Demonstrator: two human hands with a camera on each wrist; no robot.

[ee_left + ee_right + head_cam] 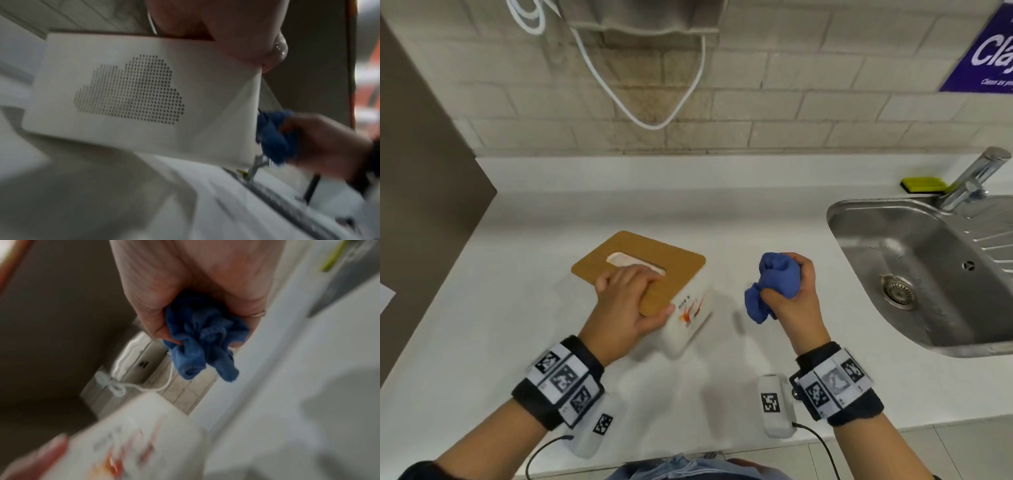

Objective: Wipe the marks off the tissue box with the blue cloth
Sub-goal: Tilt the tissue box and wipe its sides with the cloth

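Observation:
A white tissue box (690, 327) with a tan wooden lid (599, 260) sits on the white counter, its near side tipped up. Orange, red and dark marks (690, 310) show on its right face. My left hand (626, 305) grips the box from above, fingers over the lid, thumb on the marked face. In the left wrist view the box's side (133, 91) shows a dotted cloud pattern. My right hand (794, 291) holds the bunched blue cloth (774, 284) in the air, a short way right of the box and apart from it. The cloth (201, 337) hangs from my fist.
A steel sink (914, 274) with a tap (976, 178) lies at the right, a yellow-green sponge (923, 185) behind it. A white cable (654, 85) hangs on the tiled wall. A brown panel (421, 205) bounds the counter on the left.

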